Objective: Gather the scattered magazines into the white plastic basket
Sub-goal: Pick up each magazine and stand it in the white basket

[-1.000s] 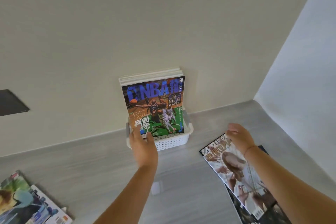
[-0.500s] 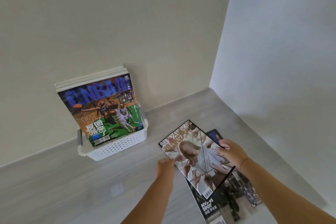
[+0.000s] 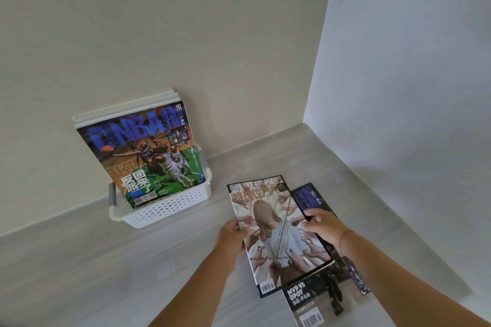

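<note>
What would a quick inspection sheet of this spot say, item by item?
Surface: pale grey floor, bare in front of the basket.
Job's things: white basket against the wall, NBA magazine standing in it; top magazine lies over a dark magazine.
Clutter: nothing seen.
Hands: left hand and right hand grip the top magazine's side edges.
Cables: nothing seen.
Surroundings: plain walls meeting in a corner.

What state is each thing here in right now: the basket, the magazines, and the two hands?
white basket: on the floor against the wall, holding magazines
basketball magazine: upright, frontmost in the basket
pale-cover magazine: gripped at both side edges
dark magazine: flat, partly covered
left hand: gripping
right hand: gripping
</note>
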Demonstrator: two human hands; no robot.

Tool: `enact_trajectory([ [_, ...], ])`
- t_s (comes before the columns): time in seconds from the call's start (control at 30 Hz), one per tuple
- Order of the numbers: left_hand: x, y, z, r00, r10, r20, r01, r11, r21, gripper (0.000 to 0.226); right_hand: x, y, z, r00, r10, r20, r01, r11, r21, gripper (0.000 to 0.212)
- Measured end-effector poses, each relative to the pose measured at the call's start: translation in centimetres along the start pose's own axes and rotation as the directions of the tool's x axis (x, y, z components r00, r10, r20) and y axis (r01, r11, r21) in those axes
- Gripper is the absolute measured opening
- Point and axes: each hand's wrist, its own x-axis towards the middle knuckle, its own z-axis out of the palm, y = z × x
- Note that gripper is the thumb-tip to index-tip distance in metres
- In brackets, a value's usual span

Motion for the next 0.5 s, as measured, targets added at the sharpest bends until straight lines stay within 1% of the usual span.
enact_trajectory([
  [0.03,-0.4,0.4,-0.1,0.999,0.037,0.010,-0.037,0.999,0.010,0.026,0.0,-0.2,0.1,1.000,-0.005,0.002,0.005,1.000,-0.010,0.034],
  [0.07,-0.8,0.8,-0.3,0.997,0.076,0.019,-0.077,0.997,0.021,0.026,0.0,-0.4,0.1,1.000,-0.012,0.004,0.012,0.999,-0.030,0.017],
  [0.1,-1.1,1.3,-0.4,0.993,0.118,0.032,-0.119,0.992,0.031,0.027,-0.1,-0.8,0.1,1.000,-0.029,0.003,0.029,0.998,-0.054,0.009],
  [0.13,-1.6,1.8,-0.6,0.986,0.160,0.051,-0.162,0.986,0.040,0.027,0.0,-1.0,0.1,0.999,-0.039,0.003,0.039,0.998,-0.055,0.019],
  [0.17,-1.9,2.3,-0.7,0.977,0.201,0.073,-0.205,0.978,0.040,0.028,-0.1,-1.2,0.0,0.999,-0.032,0.007,0.032,0.999,-0.027,0.023],
  [0.23,-2.8,3.3,-1.2,0.957,0.271,0.100,-0.274,0.961,0.025,0.027,-0.4,-2.0,-0.2,0.999,-0.030,0.044,0.028,0.999,0.046,0.016],
  [0.3,-3.6,4.5,-2.1,0.941,0.328,0.089,-0.328,0.945,-0.007,0.027,-0.6,-3.2,-0.3,0.996,-0.061,0.072,0.053,0.993,0.104,0.024],
  [0.33,-4.0,5.3,-2.8,0.932,0.353,0.077,-0.352,0.935,-0.033,0.027,-0.8,-4.1,-0.4,0.994,-0.096,0.058,0.088,0.989,0.121,0.025],
  [0.4,-4.6,6.9,-4.7,0.914,0.404,0.043,-0.401,0.914,-0.069,0.026,-1.2,-6.4,-0.5,0.979,-0.203,0.008,0.200,0.972,0.126,0.018],
  [0.47,-5.1,8.7,-7.1,0.895,0.446,-0.011,-0.446,0.894,-0.044,0.026,-1.6,-9.5,-0.5,0.953,-0.300,-0.037,0.302,0.943,0.138,0.015],
  [0.5,-5.3,9.6,-8.4,0.882,0.470,-0.040,-0.471,0.882,-0.018,0.026,-1.5,-11.2,-0.3,0.937,-0.343,-0.057,0.348,0.928,0.135,0.020],
])
